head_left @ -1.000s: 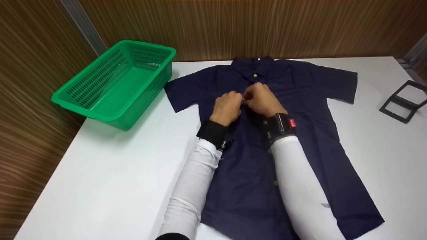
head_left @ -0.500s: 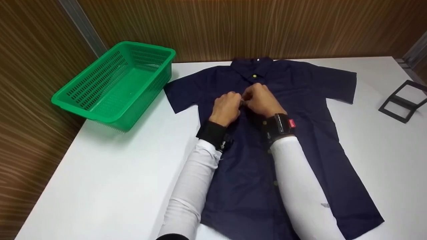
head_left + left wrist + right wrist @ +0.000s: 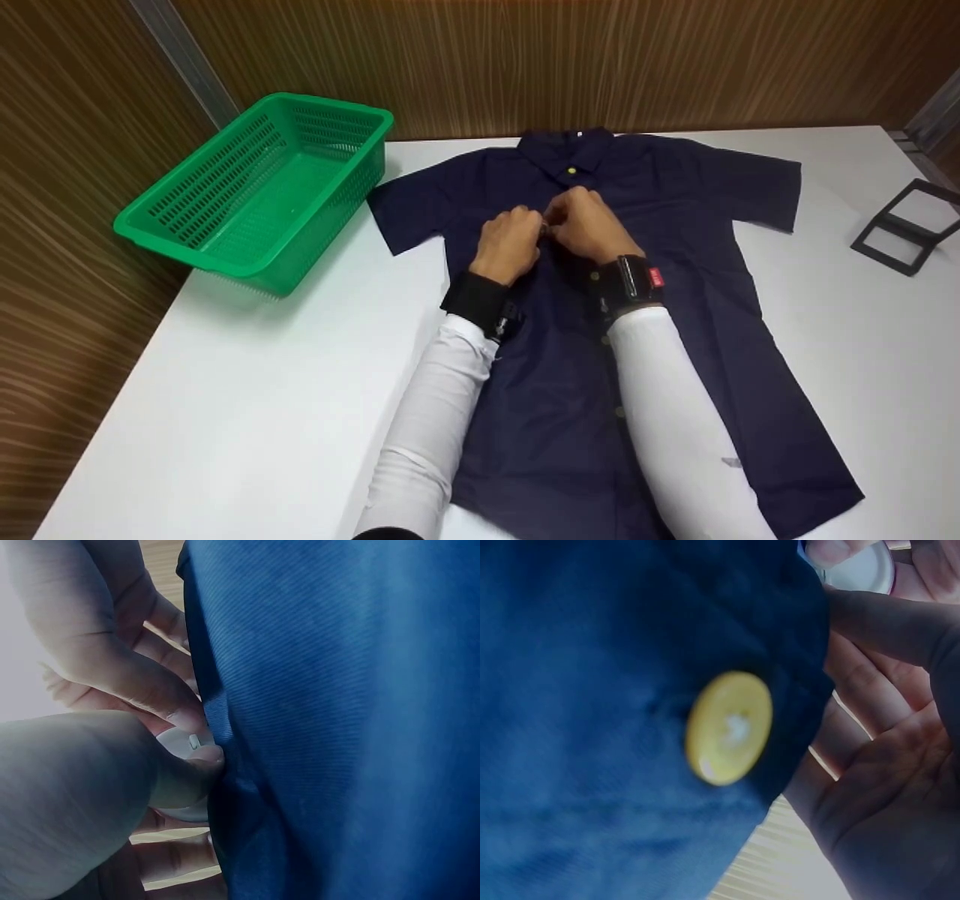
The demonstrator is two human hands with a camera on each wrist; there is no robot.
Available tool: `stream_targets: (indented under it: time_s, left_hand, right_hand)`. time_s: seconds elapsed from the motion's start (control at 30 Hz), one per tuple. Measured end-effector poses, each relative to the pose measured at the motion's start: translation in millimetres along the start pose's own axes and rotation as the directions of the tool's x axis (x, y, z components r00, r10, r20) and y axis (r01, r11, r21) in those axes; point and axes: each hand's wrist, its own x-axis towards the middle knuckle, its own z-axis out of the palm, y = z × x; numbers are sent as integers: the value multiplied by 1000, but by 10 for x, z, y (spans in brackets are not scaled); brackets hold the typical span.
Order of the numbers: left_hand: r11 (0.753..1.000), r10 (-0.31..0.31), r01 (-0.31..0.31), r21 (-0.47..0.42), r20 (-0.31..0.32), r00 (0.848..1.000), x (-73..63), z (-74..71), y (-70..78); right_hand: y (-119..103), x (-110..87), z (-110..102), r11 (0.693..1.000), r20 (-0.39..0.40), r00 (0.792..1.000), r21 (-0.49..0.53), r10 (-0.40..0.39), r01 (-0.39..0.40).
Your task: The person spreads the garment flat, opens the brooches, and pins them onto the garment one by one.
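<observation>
A dark navy short-sleeved shirt (image 3: 540, 420) lies front up with its collar at the far side. Over its chest my left hand (image 3: 506, 244) and right hand (image 3: 592, 225) meet fingertip to fingertip. In the left wrist view, a small round white badge (image 3: 176, 741) with a small metal piece at its middle shows behind the thumbs, against the cloth edge. My left hand pinches the badge. In the right wrist view, my right thumb and fingers pinch the shirt's edge beside the badge. A yellow button (image 3: 730, 727) shows close up there. The fingertips partly hide the badge.
A green perforated basket (image 3: 322, 202) stands at the left of the white table (image 3: 277, 405). Toward the right edge lies a black folding frame (image 3: 900, 232). A wood-grain panel (image 3: 480, 67) borders the table's far side.
Both hands stay in nearly the same place on the shirt's chest. The view has shifted very slightly; shirt and basket keep their places.
</observation>
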Motion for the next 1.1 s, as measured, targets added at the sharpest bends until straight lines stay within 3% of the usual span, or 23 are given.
stream_targets:
  time_s: [0.37,0.7,1.1]
  left_hand:
    - [1000,-20,20,-14,10,1000,9,0,3]
    - [1000,-7,6,-21,-38,999,6,17,-10]
    - [998,-41,39,-46,-26,999,24,16,-12]
  right_hand:
    - [7,8,7,1000,4,1000,-11,-5,5]
    - [10,2,13,1000,-14,1000,-23,-6,5]
    - [-5,4,16,1000,-11,1000,-29,-8,7]
